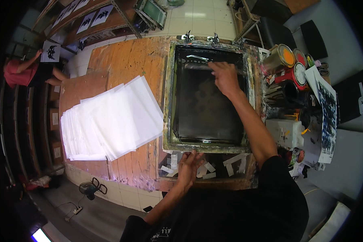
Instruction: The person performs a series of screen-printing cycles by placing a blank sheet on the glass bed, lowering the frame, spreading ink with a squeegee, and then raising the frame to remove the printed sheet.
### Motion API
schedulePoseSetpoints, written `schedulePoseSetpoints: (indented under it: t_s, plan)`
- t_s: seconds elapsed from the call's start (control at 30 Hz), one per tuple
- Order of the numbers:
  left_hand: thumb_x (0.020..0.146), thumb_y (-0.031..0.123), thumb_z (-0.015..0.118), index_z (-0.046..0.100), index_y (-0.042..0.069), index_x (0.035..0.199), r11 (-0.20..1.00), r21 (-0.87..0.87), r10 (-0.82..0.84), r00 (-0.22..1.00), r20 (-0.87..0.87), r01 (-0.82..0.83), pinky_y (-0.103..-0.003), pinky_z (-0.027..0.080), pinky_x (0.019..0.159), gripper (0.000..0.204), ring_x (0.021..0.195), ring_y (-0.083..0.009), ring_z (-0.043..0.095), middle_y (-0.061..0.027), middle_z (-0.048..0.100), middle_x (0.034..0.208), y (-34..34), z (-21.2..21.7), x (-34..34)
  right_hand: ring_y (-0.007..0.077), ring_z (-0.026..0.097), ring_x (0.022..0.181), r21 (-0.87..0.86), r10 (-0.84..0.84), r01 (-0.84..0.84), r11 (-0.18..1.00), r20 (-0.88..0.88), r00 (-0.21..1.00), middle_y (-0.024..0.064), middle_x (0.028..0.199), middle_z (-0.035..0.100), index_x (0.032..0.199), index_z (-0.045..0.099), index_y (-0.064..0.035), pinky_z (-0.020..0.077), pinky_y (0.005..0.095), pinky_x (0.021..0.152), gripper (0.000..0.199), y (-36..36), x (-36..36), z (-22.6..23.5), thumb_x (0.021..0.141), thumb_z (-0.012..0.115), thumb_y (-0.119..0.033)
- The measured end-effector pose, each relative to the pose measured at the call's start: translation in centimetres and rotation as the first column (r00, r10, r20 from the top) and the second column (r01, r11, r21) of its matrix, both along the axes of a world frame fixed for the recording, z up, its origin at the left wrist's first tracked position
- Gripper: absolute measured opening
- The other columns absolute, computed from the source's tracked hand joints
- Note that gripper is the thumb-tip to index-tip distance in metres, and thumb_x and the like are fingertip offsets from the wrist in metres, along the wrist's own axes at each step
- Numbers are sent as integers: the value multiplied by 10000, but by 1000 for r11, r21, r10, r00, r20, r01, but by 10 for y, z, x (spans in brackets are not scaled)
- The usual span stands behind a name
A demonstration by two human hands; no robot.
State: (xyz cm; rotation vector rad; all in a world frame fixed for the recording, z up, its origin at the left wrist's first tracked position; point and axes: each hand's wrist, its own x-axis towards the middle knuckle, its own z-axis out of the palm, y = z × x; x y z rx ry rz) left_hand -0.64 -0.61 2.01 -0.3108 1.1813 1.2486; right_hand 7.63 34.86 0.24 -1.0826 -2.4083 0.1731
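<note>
A screen-printing frame [168,117] lies on the table in front of me, its mesh dark and a faint blotchy pattern showing in the middle. Wet black ink [197,57] glistens along its far end. There my right hand [225,78] is closed on a dark squeegee [197,66], a bar lying across the mesh; its grip is partly hidden by the fingers. At the near edge, my left hand [189,166] has its fingers curled against the frame's wooden rim. Two hinge clamps [187,37] hold the frame's far side.
A fanned stack of white sheets [121,117] covers the table's left part. Open ink cans [284,56] and a white container [284,133] crowd the right. Tape strips [209,167] mark the dark board below the frame. Another person [22,72] at far left holds a printed sheet [51,52] by shelves.
</note>
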Motion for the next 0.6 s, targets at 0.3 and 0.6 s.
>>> schedulePoseSetpoints:
  t_s: [0.3,0.6]
  plan:
    - [1000,269,667,458,45,1260,999,34,-4,1000,-21,5,-524,447,1050,402,1274,-298,558,-121,527,1269,0,6,1,303,621,1081,-63,-4,11,998,110,994,94,1130,708,1246,661,-110,427,484,919,424,5,-18,-2,838,663,6]
    - [1011,275,629,523,50,1228,994,100,-40,998,-50,45,-488,431,991,330,1260,-262,530,-89,555,1211,4,15,3,321,625,1121,-87,-45,49,995,43,998,156,1227,689,1259,646,-52,423,478,929,574,-174,25,19,699,650,76]
